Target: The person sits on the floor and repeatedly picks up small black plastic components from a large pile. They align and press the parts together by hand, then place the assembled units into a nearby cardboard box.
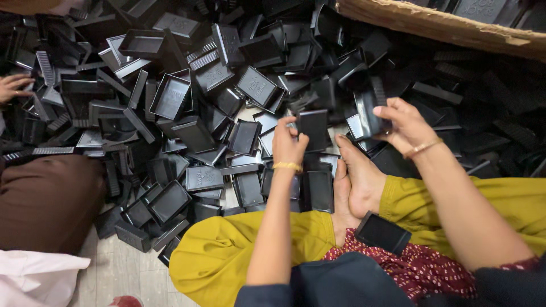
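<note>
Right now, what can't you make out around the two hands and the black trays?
All in the head view:
- Black tray in the left hand: its lower part is covered by the fingers.
- Tray in the right hand: fingers wrap its right side, so its shape is unclear.
- Floor under the pile: buried by trays.
- Cardboard box: cut off by the top edge; contents too dark.
- Another person's hand: cut off at the left edge.

trays (170,96) black | trousers (227,256) mustard yellow | cloth (421,267) maroon, white-dotted | bangles (287,166) probably gold
</note>
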